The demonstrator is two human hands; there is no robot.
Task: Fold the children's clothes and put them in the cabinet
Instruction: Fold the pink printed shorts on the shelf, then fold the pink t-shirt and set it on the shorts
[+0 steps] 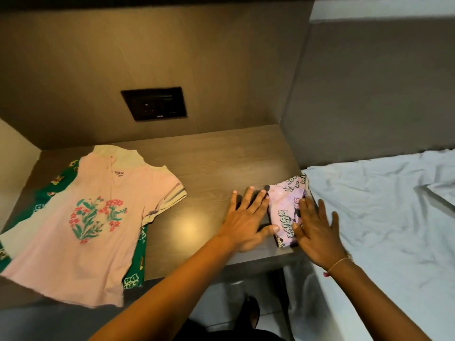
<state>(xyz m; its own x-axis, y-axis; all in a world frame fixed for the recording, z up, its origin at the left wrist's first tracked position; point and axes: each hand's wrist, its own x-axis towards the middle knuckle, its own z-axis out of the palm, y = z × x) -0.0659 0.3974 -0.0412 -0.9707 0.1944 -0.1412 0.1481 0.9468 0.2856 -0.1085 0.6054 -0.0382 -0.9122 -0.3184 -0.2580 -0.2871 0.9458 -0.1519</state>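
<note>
Wood desk in a brown alcove, white-sheeted bed on its right. One lilac print garment sits folded at the desk's right edge. Left hand and right hand are flat, fingers spread, pressing its sides. Pink shirt over green garment, unfolded, left. I see no cabinet, so I'd judge stowing is all pending.

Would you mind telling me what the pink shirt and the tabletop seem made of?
Pink shirt: soft matte knit, likely cotton; it lies limp and creased. Tabletop: probably wood-grain laminate or veneer; streaked grain, with a glossy light reflection.
</note>
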